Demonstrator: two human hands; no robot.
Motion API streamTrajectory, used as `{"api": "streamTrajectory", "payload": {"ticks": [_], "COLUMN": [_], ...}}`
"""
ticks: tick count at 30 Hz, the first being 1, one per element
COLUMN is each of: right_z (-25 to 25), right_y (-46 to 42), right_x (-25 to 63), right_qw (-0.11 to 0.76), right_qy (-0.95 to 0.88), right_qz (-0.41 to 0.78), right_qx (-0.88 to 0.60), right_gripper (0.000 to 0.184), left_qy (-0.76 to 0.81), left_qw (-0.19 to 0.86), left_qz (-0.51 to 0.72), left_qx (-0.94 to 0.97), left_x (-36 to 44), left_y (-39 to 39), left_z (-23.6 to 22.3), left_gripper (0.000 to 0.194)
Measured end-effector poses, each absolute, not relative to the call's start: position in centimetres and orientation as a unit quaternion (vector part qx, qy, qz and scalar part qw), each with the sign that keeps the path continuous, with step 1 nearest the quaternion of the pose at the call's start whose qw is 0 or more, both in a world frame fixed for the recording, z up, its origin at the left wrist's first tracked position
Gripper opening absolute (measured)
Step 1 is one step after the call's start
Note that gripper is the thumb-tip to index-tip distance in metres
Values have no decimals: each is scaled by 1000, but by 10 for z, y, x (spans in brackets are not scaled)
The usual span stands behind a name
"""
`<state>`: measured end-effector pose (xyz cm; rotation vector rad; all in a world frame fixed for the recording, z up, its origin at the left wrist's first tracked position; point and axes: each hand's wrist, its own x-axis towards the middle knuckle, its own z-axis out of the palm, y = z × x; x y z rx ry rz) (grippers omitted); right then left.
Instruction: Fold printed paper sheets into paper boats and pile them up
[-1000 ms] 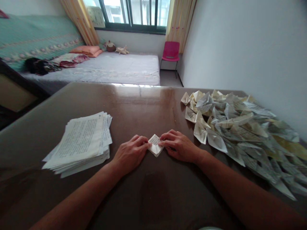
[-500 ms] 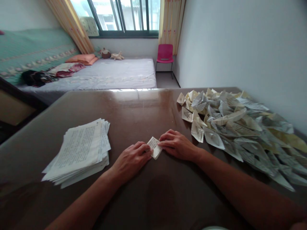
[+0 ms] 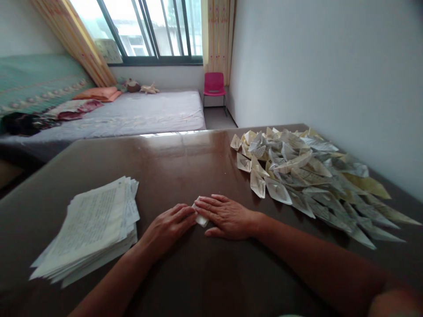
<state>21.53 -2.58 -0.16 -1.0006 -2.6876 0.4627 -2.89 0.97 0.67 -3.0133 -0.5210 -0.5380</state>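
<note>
The brown table [image 3: 165, 169] is the largest thing in view, its glossy top reflecting light near the far edge. Beyond that edge, toward its left side, stretches a bed [image 3: 161, 110] with a pale sheet. Above and behind the bed, also past the table's far edge, is a dark-framed window [image 3: 165, 33]. A pink chair [image 3: 214, 84] stands beyond the same edge, to the right of the bed. On the table's right side spreads a heap of folded paper boats [image 3: 297, 169], white, grey and yellowish. On its left side lies a stack of printed sheets [image 3: 92, 224], slightly fanned. Over the table's middle, the right hand [image 3: 229, 216] lies flat, fingers stretched out across part of the folded paper, thumb apart. Opposite, the left hand [image 3: 172, 226] has its fingers bent, tips at the paper's left edge; whether they pinch it cannot be told. Smallest is that folded paper [image 3: 201, 221], on the table's middle, partly hidden under the fingers.
</note>
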Motion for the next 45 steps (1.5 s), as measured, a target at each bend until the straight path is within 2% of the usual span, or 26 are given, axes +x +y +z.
{"api": "streamTrajectory", "payload": {"ticks": [6,10,12,19,26,34,45], "right_z": [0,-3,-5,-11,-12,-14,-11], "right_y": [-16,-14,-13,-9,-8,-4,-6], "right_x": [223,223,222,219,206,200,196], "right_qw": [263,271,264,257,250,218,172], "right_qy": [-875,-870,-869,-846,-789,-784,-812], "right_qz": [218,181,170,186,171,115,44], "right_qx": [-343,-371,-382,-429,-534,-570,-556], "right_gripper": [61,27,17,15,13,17,15], "left_qy": [-196,-226,-243,-330,-403,-423,-379], "left_qw": [12,-12,-40,-176,-215,-177,-17], "left_qz": [-176,-180,-187,-231,-249,-215,-108], "left_qx": [-965,-957,-951,-898,-854,-862,-919], "left_x": [-25,-22,-22,-24,-18,-14,-15], "left_y": [7,7,7,11,11,8,-2], "left_z": [4,0,-2,-6,-5,-3,-3], "left_gripper": [17,16,17,18,17,23,33]}}
